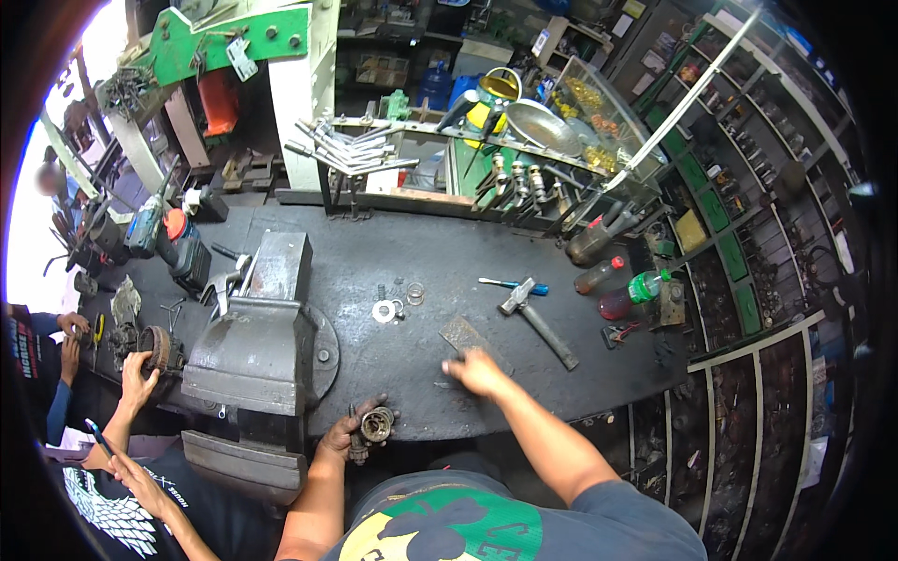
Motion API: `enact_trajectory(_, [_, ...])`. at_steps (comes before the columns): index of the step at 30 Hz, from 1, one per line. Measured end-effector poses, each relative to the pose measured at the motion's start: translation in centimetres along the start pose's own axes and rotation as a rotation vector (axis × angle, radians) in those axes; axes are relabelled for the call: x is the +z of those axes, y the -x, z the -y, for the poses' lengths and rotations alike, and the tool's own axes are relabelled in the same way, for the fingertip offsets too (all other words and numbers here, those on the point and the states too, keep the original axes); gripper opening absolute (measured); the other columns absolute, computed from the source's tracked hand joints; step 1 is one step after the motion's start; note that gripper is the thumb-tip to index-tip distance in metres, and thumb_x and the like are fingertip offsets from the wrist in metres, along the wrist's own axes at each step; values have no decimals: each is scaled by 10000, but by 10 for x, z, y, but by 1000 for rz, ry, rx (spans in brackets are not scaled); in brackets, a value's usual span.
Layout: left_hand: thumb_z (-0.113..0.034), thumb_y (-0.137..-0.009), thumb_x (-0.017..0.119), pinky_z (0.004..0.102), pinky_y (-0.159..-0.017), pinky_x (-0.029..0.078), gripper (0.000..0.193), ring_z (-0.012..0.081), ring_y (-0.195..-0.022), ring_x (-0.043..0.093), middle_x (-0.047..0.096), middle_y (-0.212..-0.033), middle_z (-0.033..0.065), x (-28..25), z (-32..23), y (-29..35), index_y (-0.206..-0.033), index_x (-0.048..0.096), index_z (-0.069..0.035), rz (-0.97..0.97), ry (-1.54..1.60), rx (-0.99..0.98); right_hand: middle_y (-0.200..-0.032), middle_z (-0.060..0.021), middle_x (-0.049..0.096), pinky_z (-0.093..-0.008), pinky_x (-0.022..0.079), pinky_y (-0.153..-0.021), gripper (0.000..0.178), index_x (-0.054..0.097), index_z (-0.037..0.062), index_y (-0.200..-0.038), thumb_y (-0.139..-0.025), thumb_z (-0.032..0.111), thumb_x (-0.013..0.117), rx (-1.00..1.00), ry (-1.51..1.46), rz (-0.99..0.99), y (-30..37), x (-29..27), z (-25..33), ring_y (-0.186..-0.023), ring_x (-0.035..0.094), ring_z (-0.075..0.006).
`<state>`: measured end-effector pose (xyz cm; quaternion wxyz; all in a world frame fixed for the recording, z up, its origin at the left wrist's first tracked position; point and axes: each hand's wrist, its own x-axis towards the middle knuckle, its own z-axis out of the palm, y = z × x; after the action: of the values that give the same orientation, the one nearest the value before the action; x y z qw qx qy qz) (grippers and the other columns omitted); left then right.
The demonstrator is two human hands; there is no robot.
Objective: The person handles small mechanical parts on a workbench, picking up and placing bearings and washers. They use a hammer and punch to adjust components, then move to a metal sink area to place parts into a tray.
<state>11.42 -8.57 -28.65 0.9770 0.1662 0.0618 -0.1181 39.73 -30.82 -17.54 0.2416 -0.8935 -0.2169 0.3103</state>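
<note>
At the bench edge, the left hand (344,437) gripped a small, hard, greasy metal part (376,425); the right hand (475,371) lay flat on the bench (524,393), holding nothing.

The right hand (477,371) is smeared by motion, so its fingers and whatever lies under them cannot be made out. The left hand (344,438) covers the lower part of a small round metal part (377,425) — its shape stays unclear. The co-worker's hand (137,374) hides part of a rusty round piece (160,348) — the picture's left rim cuts off the body.

bench (393,252): dark | on it: vise (262,346); hammer (538,323); washer (383,311); bottles (631,294)
</note>
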Motion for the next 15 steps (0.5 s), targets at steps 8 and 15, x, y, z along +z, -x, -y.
enact_trajectory(8, [-485,-944,774,403,-1005,607,972,289,-1275,696,609,-1540,220,25,15,24,-1700,338,-58,-162,-176,179,-1097,-290,789,-482,578,-916,520,779,-53,-1193,-961,412,786,13,67,266,105,25,-82,-1026,772,-368])
enact_trajectory(15, [-484,-920,825,382,-893,666,966,299,-1185,738,604,-1520,256,79,163,113,-1682,380,-91,-335,-25,650,-1206,-325,763,-459,557,-1012,551,742,-91,-1253,-954,368,799,-180,219,461,102,-3,-107,-1162,751,-395])
